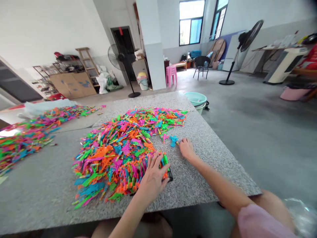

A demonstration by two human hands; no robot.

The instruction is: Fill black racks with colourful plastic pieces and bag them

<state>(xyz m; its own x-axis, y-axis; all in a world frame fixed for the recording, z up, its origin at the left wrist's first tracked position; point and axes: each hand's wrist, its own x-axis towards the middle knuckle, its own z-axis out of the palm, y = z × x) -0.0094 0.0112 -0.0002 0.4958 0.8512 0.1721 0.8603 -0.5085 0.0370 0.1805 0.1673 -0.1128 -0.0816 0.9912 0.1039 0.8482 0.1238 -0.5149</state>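
Note:
My left hand [153, 173] lies over a packed row of small colourful plastic pieces [135, 172], its fingers spread across the row's right end. Under that row a black rack [170, 175] shows at its right edge. My right hand [186, 148] is closed on one end of a blue plastic toy [173, 141], shaped somewhat like a small gun. The toy sits just above or on the granite tabletop [198, 175]; I cannot tell which. To the left and behind spreads a big heap of similar pieces [133, 125] in pink, orange, green and blue.
Another pile of colourful pieces [37, 132] lies at the far left beside a pale plastic bag [49, 105]. Light green basins [195, 97] stand past the table's right far corner. Standing fans [232, 62], a black chair [201, 62] and pink stools [171, 73] are farther back.

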